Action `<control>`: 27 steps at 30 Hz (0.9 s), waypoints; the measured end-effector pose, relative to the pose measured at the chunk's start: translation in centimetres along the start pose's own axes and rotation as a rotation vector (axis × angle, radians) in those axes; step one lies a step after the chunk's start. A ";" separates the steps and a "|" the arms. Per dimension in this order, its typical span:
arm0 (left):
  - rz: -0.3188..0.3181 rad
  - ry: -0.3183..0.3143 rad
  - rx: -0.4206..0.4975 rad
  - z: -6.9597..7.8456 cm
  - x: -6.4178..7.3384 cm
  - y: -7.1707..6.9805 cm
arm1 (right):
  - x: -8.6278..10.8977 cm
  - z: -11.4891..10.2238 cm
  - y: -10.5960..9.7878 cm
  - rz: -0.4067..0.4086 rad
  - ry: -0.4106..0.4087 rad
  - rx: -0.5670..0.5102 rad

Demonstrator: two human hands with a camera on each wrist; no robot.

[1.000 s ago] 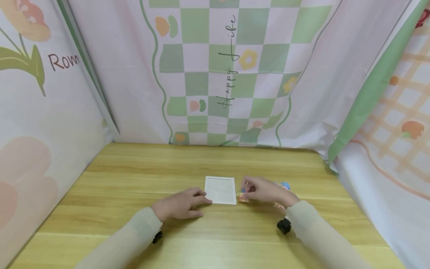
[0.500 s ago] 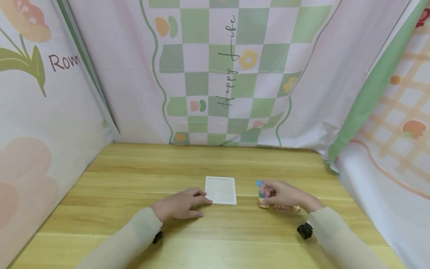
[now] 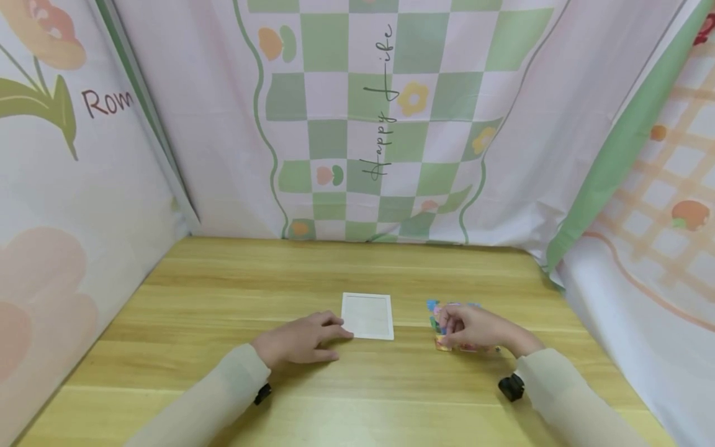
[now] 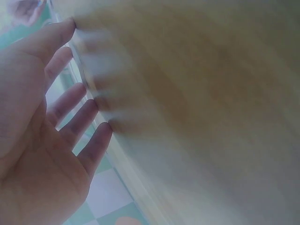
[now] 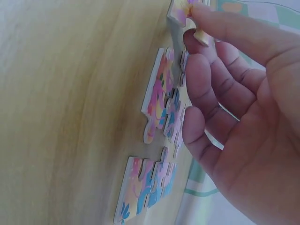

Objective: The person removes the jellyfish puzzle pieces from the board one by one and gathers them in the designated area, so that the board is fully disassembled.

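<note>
In the head view my left hand (image 3: 301,338) lies with spread fingers at the lower left corner of a white square frame (image 3: 390,318). Its fingertips touch the table in the left wrist view, and nothing is held there. My right hand (image 3: 480,328) is over a group of colourful jigsaw puzzle pieces (image 3: 432,305) to the right of the frame. Between thumb and index finger it pinches one jigsaw puzzle piece (image 5: 180,11), tilted off the table in the right wrist view. Other pieces (image 5: 159,91) lie flat beside the curled fingers, some joined; the hand hides part of the group.
The wooden table (image 3: 268,267) reaches back to a green-and-white checked curtain (image 3: 368,149). Printed cloth walls stand at left and right. More joined puzzle pieces (image 5: 143,187) lie near the hand in the right wrist view.
My right hand has moved right, away from the frame's right edge to the group of puzzle pieces, then slightly further right. The left hand and the frame have stayed put.
</note>
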State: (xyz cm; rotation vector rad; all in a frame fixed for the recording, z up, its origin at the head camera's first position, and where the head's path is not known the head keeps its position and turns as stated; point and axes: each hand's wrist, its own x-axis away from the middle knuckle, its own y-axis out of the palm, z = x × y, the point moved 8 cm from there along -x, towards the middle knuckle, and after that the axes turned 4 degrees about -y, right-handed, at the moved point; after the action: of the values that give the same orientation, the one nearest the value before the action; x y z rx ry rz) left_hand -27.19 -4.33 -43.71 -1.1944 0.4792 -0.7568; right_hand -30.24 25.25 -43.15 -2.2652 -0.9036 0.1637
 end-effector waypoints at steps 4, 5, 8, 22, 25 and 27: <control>-0.001 -0.003 -0.002 -0.1 0.0 0.1 | 0.0 0.1 0.0 0.005 0.018 -0.005; -0.001 -0.005 -0.002 -0.2 0.0 0.1 | 0.0 0.1 0.0 0.006 0.021 -0.001; -0.004 -0.012 -0.003 -0.2 0.0 0.2 | -0.1 0.2 0.0 0.005 0.026 0.019; -0.004 -0.010 0.015 -0.3 0.0 0.2 | -0.3 0.7 0.0 0.012 0.015 0.034; -0.001 -0.006 0.037 -0.3 0.0 0.2 | -0.4 0.8 -0.2 0.027 0.008 0.053; 0.002 -0.002 0.053 -0.4 -0.1 0.2 | -0.4 0.9 -0.2 0.034 0.005 0.065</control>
State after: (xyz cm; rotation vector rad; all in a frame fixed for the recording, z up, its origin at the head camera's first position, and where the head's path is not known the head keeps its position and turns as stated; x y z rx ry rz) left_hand -27.47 -4.50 -44.03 -1.1448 0.4561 -0.7627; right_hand -30.95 25.60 -43.71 -2.2201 -0.8460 0.2000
